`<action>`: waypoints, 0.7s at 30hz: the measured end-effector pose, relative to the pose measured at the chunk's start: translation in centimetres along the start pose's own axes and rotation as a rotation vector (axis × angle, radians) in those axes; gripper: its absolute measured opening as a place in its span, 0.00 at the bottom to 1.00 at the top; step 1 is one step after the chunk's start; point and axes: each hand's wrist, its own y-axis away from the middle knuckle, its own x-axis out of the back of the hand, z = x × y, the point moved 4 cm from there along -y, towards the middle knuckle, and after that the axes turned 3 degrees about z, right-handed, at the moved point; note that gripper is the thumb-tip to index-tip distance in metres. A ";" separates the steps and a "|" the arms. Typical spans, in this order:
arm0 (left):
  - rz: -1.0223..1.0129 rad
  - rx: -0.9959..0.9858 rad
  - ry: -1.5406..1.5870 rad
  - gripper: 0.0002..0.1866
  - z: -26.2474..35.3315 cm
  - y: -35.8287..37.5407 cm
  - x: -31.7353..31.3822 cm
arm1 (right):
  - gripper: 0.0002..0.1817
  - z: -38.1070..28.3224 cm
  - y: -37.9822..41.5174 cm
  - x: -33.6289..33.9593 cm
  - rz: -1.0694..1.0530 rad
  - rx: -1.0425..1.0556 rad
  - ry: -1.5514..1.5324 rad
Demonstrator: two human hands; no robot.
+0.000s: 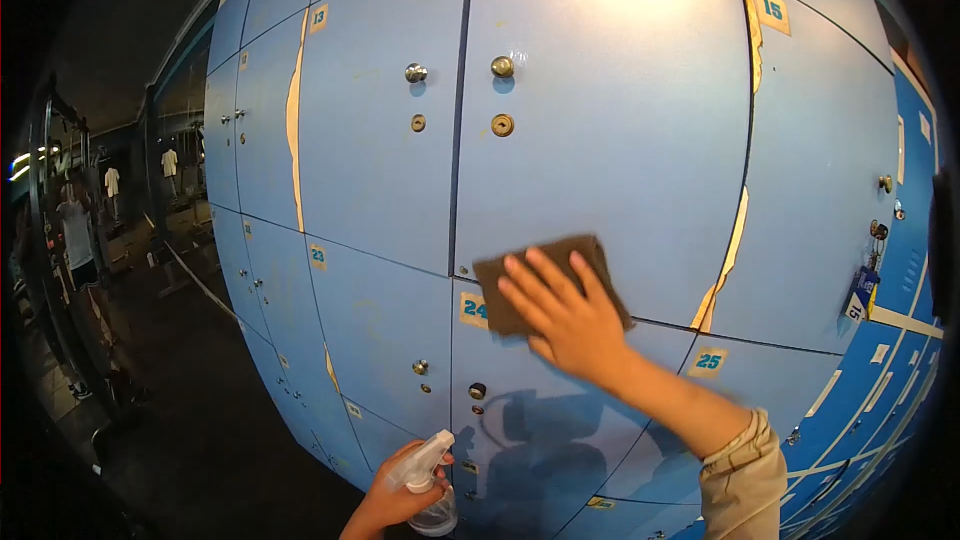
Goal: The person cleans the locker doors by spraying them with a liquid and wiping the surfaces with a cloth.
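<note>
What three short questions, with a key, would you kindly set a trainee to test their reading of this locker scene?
1. Which hand holds the spray bottle?
2. True or false: the right hand grips the knob of door 14.
3. Which number label shows beside the left edge of the dark cloth: A) 14, B) 24 or C) 25?

Key:
1. The left hand.
2. False; it lies spread on the cloth, below that knob.
3. B, label 24.
</note>
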 end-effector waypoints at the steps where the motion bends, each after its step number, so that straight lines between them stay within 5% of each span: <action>1: -0.014 0.000 0.020 0.32 0.0 -0.1 -0.1 | 0.46 -0.6 1.1 0.0 -0.014 0.010 -0.005; 11: -0.045 0.014 0.023 0.33 0.1 -0.9 -1.0 | 0.43 1.5 -0.8 0.8 0.027 -0.018 -0.081; 21: 0.041 -0.004 -0.014 0.34 -1.5 -1.1 1.1 | 0.36 11.2 -10.1 5.3 0.386 -0.139 0.113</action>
